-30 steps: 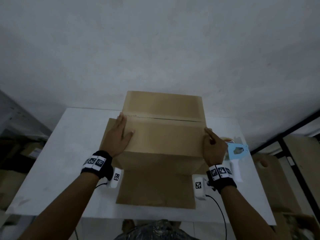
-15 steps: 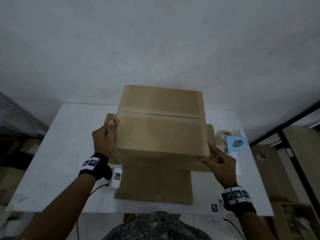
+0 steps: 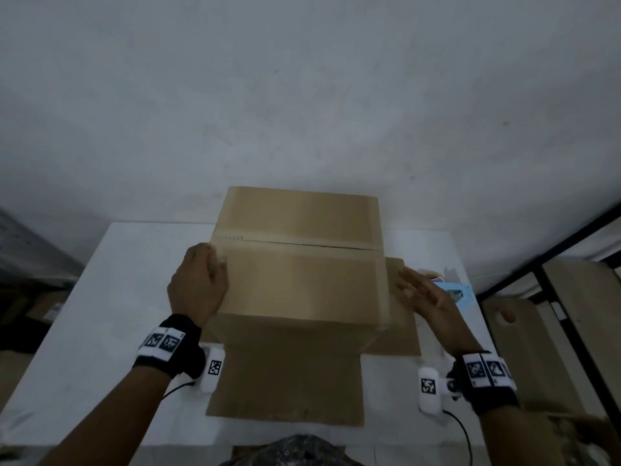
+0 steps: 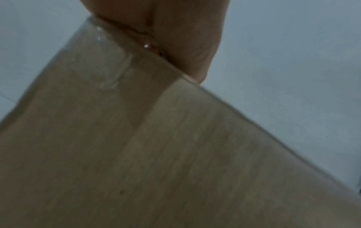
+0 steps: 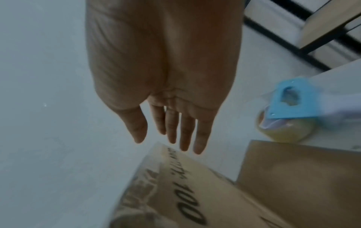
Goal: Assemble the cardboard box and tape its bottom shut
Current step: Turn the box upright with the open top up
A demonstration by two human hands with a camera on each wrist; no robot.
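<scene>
The brown cardboard box [image 3: 299, 280] stands on the white table [image 3: 111, 297] with its two closed flaps facing up and a seam running left to right. Its side [image 4: 175, 154] carries a strip of clear tape [image 4: 101, 61] that runs up to the top edge. My left hand [image 3: 198, 280] wraps over the box's upper left edge, palm against the side. My right hand [image 3: 423, 294] hovers with straight fingers beside the box's right wall, not touching it. From the right wrist, that hand [image 5: 171, 131] hangs above the printed side [image 5: 185, 192].
A blue tape dispenser [image 3: 458, 292] with its roll [image 5: 283, 132] lies on the table just behind my right hand. Loose box flaps lie flat at the front [image 3: 289, 388] and the right [image 3: 400, 331]. Dark shelving frames and cardboard stand at the right.
My right hand left the box's front right corner and now floats open beside the right wall. My left hand shifted along the left edge and folds over it.
</scene>
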